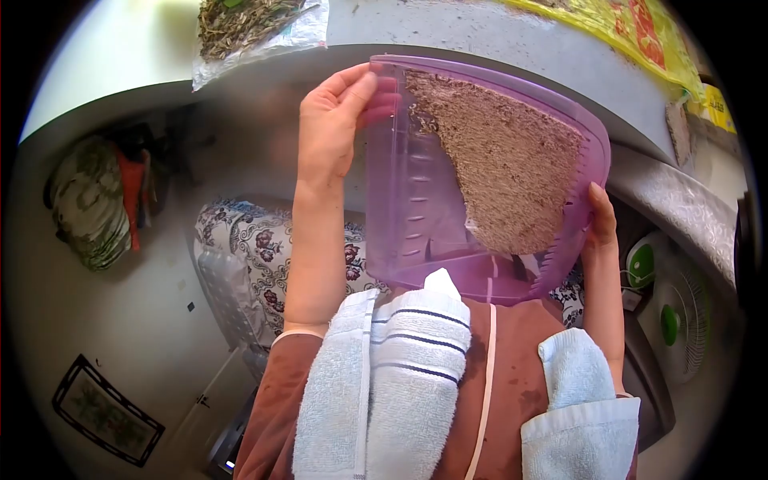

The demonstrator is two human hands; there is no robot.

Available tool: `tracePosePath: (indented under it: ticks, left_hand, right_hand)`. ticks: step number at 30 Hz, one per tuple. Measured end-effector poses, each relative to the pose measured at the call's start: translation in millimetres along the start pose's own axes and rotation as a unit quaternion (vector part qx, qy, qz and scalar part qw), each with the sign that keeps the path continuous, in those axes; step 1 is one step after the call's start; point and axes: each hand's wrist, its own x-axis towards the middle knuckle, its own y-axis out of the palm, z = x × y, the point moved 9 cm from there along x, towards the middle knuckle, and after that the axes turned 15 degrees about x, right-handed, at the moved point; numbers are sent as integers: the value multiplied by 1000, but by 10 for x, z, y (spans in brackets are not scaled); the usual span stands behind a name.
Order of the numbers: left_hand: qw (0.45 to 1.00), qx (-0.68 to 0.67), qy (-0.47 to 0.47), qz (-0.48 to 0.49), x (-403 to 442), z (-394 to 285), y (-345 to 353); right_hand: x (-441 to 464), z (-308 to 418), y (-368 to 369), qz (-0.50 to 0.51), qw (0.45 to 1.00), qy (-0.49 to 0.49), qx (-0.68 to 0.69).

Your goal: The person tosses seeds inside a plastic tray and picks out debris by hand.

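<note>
A translucent purple plastic winnowing tray is held out in front of my chest, over my lap. A thick layer of small brown seeds or grains covers its middle and right part, with a few scattered toward the upper left. My left hand grips the tray's upper left edge, thumb on top, its fingers showing through the plastic from below. On the right side, my right hand is closed around the rim, with most of its fingers hidden underneath.
Beyond the tray runs a pale ledge with a clear plastic bag of dry plant bits and a yellow plastic sack. A green-and-white fan stands at right. A mat lies on the floor at left.
</note>
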Motion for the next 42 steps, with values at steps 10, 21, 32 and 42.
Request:
tracePosePath:
  ticks: [10, 21, 32, 42]
  left_hand:
    - [982, 160, 17, -100, 26, -116, -127]
    - [920, 376, 20, -105, -398, -204, 264]
    - [995, 85, -21, 53, -449, 68, 142]
    - [989, 134, -67, -13, -416, 15, 272]
  right_hand:
    - [0, 21, 74, 1, 1000, -1, -21]
    - [-27, 45, 158, 7, 999, -18, -37]
    - [-63, 22, 148, 3, 999, -17, -36]
    - [-60, 2, 106, 6, 999, -4, -36]
